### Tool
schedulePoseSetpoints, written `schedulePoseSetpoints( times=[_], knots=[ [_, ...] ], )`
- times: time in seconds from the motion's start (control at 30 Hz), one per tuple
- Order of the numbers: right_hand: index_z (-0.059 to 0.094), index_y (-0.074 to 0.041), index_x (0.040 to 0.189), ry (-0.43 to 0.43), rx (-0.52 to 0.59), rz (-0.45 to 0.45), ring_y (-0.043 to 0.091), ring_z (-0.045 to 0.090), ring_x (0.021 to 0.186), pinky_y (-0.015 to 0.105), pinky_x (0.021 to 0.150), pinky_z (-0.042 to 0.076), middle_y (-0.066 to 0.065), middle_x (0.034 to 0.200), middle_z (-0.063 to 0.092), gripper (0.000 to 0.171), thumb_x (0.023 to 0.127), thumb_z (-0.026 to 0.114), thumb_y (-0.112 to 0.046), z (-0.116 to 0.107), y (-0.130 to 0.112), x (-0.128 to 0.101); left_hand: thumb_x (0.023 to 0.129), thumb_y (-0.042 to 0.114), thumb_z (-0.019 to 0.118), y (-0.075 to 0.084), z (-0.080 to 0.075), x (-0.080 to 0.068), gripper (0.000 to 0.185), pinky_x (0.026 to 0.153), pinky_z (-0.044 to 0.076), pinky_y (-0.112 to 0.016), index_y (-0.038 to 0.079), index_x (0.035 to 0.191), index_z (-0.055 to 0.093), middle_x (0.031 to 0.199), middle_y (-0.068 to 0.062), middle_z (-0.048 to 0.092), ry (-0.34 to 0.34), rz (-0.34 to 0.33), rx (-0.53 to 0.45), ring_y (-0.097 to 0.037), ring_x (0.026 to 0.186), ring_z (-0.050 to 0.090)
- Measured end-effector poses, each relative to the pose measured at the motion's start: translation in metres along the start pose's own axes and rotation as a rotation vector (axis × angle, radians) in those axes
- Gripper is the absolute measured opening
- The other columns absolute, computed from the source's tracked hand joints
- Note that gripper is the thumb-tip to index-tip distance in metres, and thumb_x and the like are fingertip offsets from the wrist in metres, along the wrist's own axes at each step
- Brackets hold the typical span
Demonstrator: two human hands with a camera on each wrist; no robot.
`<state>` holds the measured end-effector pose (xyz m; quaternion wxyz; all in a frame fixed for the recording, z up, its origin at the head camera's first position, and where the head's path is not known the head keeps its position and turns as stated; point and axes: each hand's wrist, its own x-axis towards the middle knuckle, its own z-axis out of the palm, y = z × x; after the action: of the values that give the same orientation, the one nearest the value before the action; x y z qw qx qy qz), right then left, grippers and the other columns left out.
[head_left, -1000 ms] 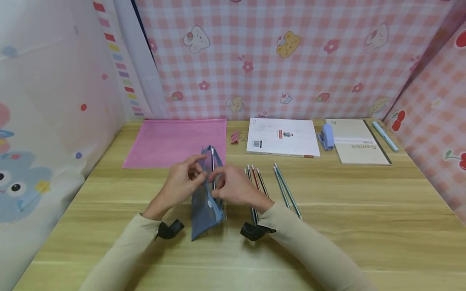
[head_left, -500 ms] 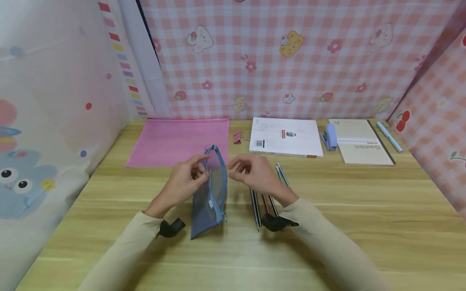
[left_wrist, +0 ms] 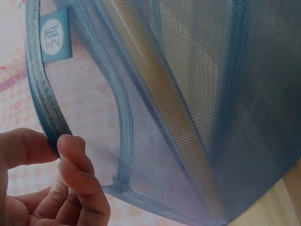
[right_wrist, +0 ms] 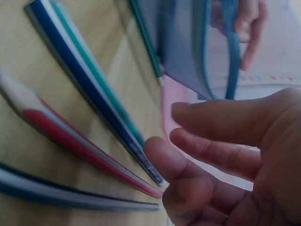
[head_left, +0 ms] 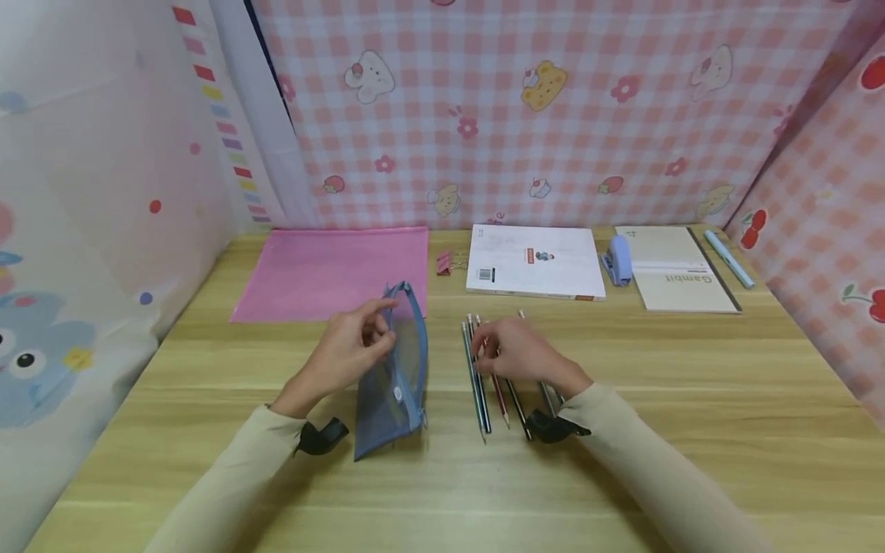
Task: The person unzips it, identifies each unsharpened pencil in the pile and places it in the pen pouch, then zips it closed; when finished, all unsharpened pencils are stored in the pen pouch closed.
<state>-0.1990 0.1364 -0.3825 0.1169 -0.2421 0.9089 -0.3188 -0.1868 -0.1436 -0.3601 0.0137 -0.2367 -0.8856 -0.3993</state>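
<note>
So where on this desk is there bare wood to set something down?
Free: the near strip of the table between the sleeves, the wide right side below the notebook, and the left front below the pink folder. Crowded: the back row with the white book, and the middle, where the mesh pouch and pencils lie.

The right hand (head_left: 522,355) covers the middles of the striped wooden pencils (head_left: 477,384). Print on the white paperback book (head_left: 535,261) is too small to read. The blue mesh zip pouch (left_wrist: 188,117) runs off the left wrist view's edges.
</note>
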Motion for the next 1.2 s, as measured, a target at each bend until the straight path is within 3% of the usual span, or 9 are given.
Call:
schedulePoseSetpoints(
  times=[0.23, 0.5, 0.67, 0.93, 1.2],
  knots=[
    [0.072, -0.013, 0.088, -0.042, -0.134, 0.061, 0.01, 0.06, 0.069, 0.025, 0.063, 0.048, 0.0, 0.078, 0.07, 0.007, 0.085, 0.078, -0.011, 0.011, -0.001, 0.004, 0.095, 0.005, 0.06, 0.002, 0.0, 0.001, 0.045, 0.052, 0.046, -0.021, -0.001, 0.139, 0.054, 0.081, -0.005, 0.067, -0.012, 0.016, 0.02, -0.007, 0.06, 0.06],
    [0.071, -0.017, 0.086, -0.019, -0.28, 0.095, 0.014, 0.057, 0.07, 0.027, 0.062, 0.045, 0.0, 0.08, 0.067, 0.011, 0.079, 0.08, -0.015, 0.018, -0.015, 0.01, 0.096, 0.006, 0.059, 0.002, -0.001, 0.002, 0.045, 0.051, 0.045, -0.021, -0.001, 0.14, 0.053, 0.083, -0.006, 0.066, -0.024, -0.001, 0.009, -0.007, 0.06, 0.06],
    [0.071, -0.016, 0.08, 0.002, -0.313, 0.152, 0.017, 0.056, 0.071, 0.028, 0.057, 0.043, 0.001, 0.08, 0.067, 0.012, 0.074, 0.078, -0.008, 0.023, -0.023, 0.014, 0.095, 0.006, 0.06, 0.002, 0.0, 0.002, 0.046, 0.051, 0.045, -0.021, 0.0, 0.14, 0.053, 0.082, -0.005, 0.067, -0.025, 0.007, 0.012, -0.01, 0.061, 0.062],
    [0.073, -0.017, 0.08, -0.002, -0.211, 0.181, 0.015, 0.055, 0.066, 0.025, 0.055, 0.041, 0.0, 0.081, 0.067, 0.011, 0.075, 0.076, -0.008, 0.019, -0.021, 0.016, 0.095, 0.005, 0.06, 0.0, 0.001, 0.001, 0.046, 0.051, 0.044, -0.02, -0.002, 0.14, 0.053, 0.08, -0.005, 0.067, -0.017, 0.022, -0.001, -0.013, 0.061, 0.062],
    [0.076, -0.013, 0.102, 0.051, 0.119, 0.135, 0.013, 0.06, 0.056, 0.024, 0.052, 0.045, 0.002, 0.072, 0.071, 0.02, 0.083, 0.074, -0.007, 0.002, -0.025, 0.012, 0.094, 0.005, 0.061, 0.001, 0.001, 0.001, 0.046, 0.051, 0.045, -0.021, -0.003, 0.139, 0.054, 0.081, -0.006, 0.067, -0.014, 0.022, -0.001, -0.011, 0.061, 0.062]
  ],
)
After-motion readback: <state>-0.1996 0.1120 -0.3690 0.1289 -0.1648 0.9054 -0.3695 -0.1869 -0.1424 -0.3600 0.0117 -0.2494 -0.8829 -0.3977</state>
